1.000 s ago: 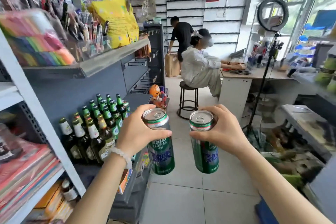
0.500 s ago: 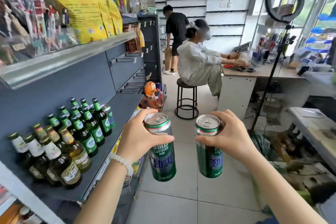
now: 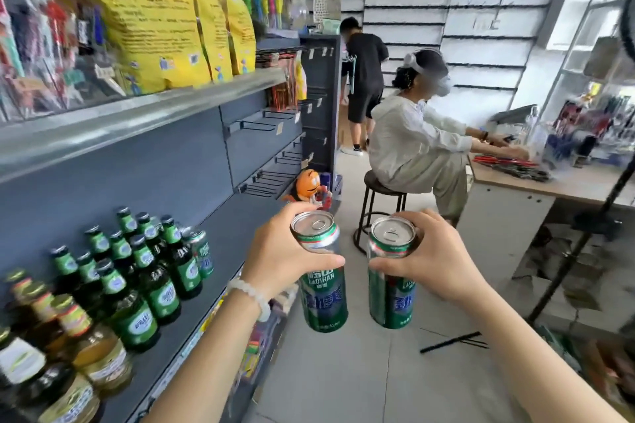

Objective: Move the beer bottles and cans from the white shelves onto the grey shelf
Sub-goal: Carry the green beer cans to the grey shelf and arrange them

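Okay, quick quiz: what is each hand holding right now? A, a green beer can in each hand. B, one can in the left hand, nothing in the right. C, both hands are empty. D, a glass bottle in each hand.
A: the left hand grips one green can and the right hand grips another can, both upright over the floor.

Head view, forward-down, close over hands (image 3: pixel 360 261)

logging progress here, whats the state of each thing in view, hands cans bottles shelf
left hand: grips the left can near its top
right hand: grips the right can near its top
left can: upright, sealed, held over the aisle floor
right can: upright, sealed, held over the aisle floor
beer bottles: capped, standing upright on the grey shelf
grey shelf: far end bare
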